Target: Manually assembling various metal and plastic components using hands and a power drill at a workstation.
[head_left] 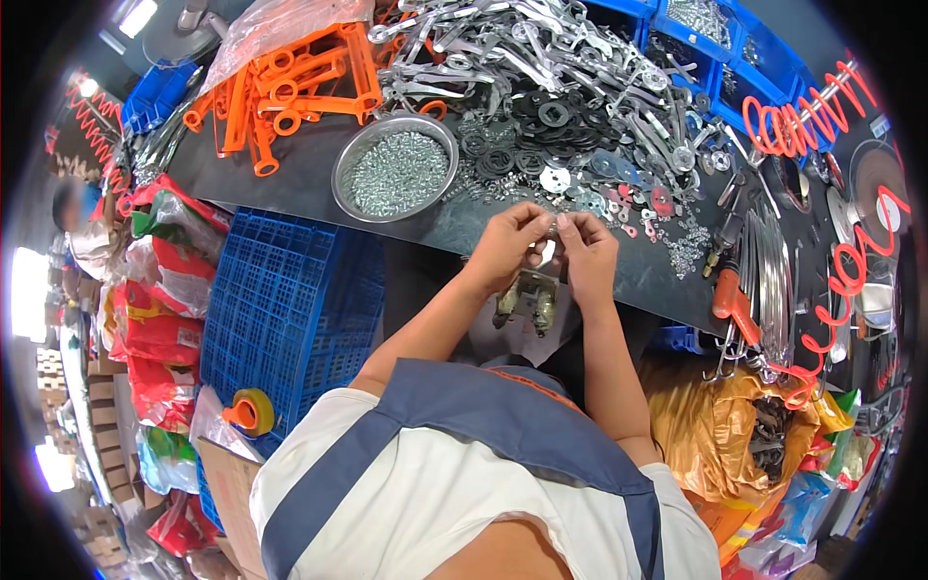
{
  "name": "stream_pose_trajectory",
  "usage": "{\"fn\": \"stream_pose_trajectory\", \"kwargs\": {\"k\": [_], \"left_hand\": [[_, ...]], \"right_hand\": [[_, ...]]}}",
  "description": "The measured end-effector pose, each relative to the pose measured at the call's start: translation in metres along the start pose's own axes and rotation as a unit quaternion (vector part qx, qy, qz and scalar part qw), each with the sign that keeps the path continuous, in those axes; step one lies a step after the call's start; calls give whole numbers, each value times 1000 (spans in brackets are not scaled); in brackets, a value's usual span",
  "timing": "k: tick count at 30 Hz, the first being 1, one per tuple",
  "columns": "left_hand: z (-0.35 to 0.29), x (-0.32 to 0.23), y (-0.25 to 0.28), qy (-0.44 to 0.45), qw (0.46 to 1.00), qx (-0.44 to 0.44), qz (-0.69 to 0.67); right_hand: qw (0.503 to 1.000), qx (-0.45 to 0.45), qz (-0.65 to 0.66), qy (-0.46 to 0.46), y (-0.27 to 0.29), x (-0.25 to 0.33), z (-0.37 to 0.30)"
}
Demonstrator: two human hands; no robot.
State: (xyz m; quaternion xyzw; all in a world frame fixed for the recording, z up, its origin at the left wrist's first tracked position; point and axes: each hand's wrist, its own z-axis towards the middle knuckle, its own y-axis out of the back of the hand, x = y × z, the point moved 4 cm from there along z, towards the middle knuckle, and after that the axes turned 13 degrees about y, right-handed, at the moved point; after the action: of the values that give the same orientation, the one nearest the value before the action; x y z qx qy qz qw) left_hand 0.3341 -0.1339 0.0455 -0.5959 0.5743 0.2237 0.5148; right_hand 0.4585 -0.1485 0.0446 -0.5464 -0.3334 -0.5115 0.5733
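My left hand (510,247) and my right hand (590,253) meet at the front edge of the dark workbench, thumbs and fingertips pinched close together. Between the fingertips is something small and shiny; its kind is too small to make out. Just below them is a metal fixture (537,287) with two greenish, worn ends pointing toward me. Beyond my fingers lie a silvery washer (555,180), black rings (498,162) and small red parts (661,201). To the left stands a metal bowl (340,184) filled with small silvery rivet-like pieces (399,170).
Orange plastic frames (290,101) and a heap of flat metal levers (541,53) cover the bench's back. A power screwdriver with a red-orange handle (735,304) hangs at right, near a red coiled hose (839,253). Blue crates (275,309) stand at left, a golden sack (701,425) at lower right.
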Motion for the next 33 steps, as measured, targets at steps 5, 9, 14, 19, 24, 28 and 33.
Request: {"fn": "stream_pose_trajectory", "kwargs": {"k": [5, 9, 14, 19, 24, 28, 33], "left_hand": [[2, 7, 6, 10, 999, -13, -41], [1, 7, 4, -64, 994, -45, 80], [-3, -4, -2, -255, 899, -93, 344], [-9, -5, -5, -207, 875, -22, 437], [-18, -7, -11, -248, 832, -18, 496], [-16, 3, -8, -272, 847, -33, 456], [-21, 0, -8, -283, 857, -47, 428]], "right_hand": [[999, 33, -17, 38, -6, 6, -4], [999, 32, -5, 7, 0, 2, -6], [975, -17, 187, -120, -1, -8, -6], [963, 10, 189, -194, 11, 4, -5], [988, 14, 72, -135, 13, 7, -6], [997, 28, 55, -54, 8, 9, -7], [997, 29, 51, -49, 8, 12, -7]]}}
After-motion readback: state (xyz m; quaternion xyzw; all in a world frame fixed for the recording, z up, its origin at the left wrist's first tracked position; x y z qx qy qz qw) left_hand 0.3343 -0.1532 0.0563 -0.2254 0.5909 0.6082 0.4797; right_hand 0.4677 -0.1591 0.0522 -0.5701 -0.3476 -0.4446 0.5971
